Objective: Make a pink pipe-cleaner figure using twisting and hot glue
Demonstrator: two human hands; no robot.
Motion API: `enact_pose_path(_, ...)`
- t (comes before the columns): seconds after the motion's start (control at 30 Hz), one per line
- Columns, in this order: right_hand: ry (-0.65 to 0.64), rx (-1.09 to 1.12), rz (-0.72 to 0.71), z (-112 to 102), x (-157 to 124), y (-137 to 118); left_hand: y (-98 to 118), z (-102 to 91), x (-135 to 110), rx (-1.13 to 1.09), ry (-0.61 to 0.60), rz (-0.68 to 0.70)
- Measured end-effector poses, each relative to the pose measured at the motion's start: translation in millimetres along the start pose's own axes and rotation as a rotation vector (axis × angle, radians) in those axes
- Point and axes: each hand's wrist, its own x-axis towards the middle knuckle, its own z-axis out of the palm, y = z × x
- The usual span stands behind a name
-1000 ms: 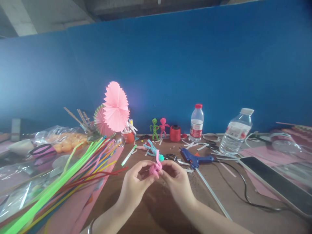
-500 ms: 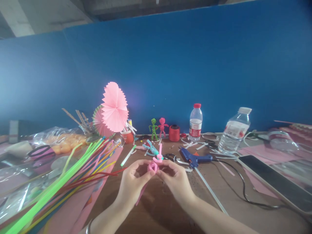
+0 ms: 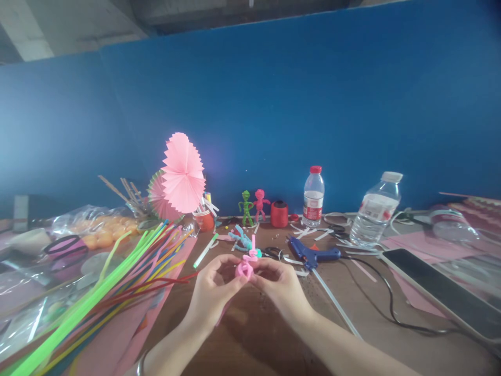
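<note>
Between my two hands, above the brown table, is a pink pipe cleaner (image 3: 245,270) bent into a loop, with a curled end standing up from it. My left hand (image 3: 217,283) pinches its left side between thumb and fingers. On the other side my right hand (image 3: 279,287) grips it the same way, thumbs almost meeting under the loop. A thin pink length trails down behind the left hand, mostly hidden. Just beyond the fingertips lies a light-blue pipe cleaner figure (image 3: 242,239), partly covered by the pink piece.
Left, a bundle of coloured pipe cleaners (image 3: 97,292) lies on pink paper. Behind stand green (image 3: 246,207) and pink figures (image 3: 260,204), a red spool (image 3: 279,214) and two bottles (image 3: 313,197). Right are a blue glue gun (image 3: 313,253) with its cord and a phone (image 3: 442,292).
The upright pink end above the loop has dipped slightly and shifted a little left. Both hands keep their pinch in nearly the same place.
</note>
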Motion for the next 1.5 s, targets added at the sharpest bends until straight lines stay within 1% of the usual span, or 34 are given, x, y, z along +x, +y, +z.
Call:
enact_pose_path(0.07,-0.023,-0.025,-0.011,-2,1,-1,-1,-3.5,2,0.077,-0.051,0.027)
enact_pose_path(0.13,-0.030,-0.049,-0.021,-4,2,-2,-3,-7.2,2,0.160,-0.098,0.088)
enact_pose_path(0.23,-0.052,-0.024,0.008,-6,3,-3,-4,-11.1,2,0.353,-0.151,0.174)
enact_pose_path(0.3,-0.071,0.027,0.036,-5,2,-4,-3,-12.2,1,0.486,-0.165,0.240)
enact_pose_path(0.37,-0.063,0.076,0.042,-2,1,-4,-3,-12.9,1,0.593,-0.165,0.296)
enact_pose_path(0.47,-0.056,0.084,0.007,1,-2,-7,-3,-14.9,1,0.697,-0.163,0.358)
enact_pose_path(0.57,-0.065,-0.045,-0.043,3,-6,-9,-6,-17.9,2,0.791,-0.177,0.444)
enact_pose_path(0.7,-0.008,-0.274,-0.078,3,-10,-6,-10,-19.5,-1,0.894,-0.207,0.554)
enact_pose_path(0.8,0.048,-0.389,-0.135,5,-11,-1,-13,-18.5,-2,0.925,-0.194,0.598)
enact_pose_path(0.87,0.072,-0.429,-0.185,5,-11,1,-13,-17.8,-2,0.915,-0.183,0.596)
enact_pose_path(0.97,0.073,-0.467,-0.210,5,-11,3,-13,-17.9,-1,0.884,-0.166,0.565)
enact_pose_path(1.03,0.070,-0.484,-0.216,5,-12,4,-12,-18.6,1,0.869,-0.153,0.576)
enact_pose_path(1.1,0.063,-0.473,-0.226,4,-13,4,-12,-19.3,2,0.858,-0.143,0.601)
enact_pose_path(1.2,0.066,-0.370,-0.241,5,-13,3,-13,-19.4,2,0.838,-0.148,0.607)
enact_pose_path(1.3,0.069,-0.271,-0.200,6,-14,1,-13,-18.7,1,0.824,-0.156,0.593)
enact_pose_path(1.4,0.076,-0.266,-0.121,7,-15,0,-13,-18.5,1,0.828,-0.151,0.608)
enact_pose_path(1.5,0.074,-0.260,-0.109,7,-15,-1,-13,-19.4,1,0.844,-0.161,0.640)
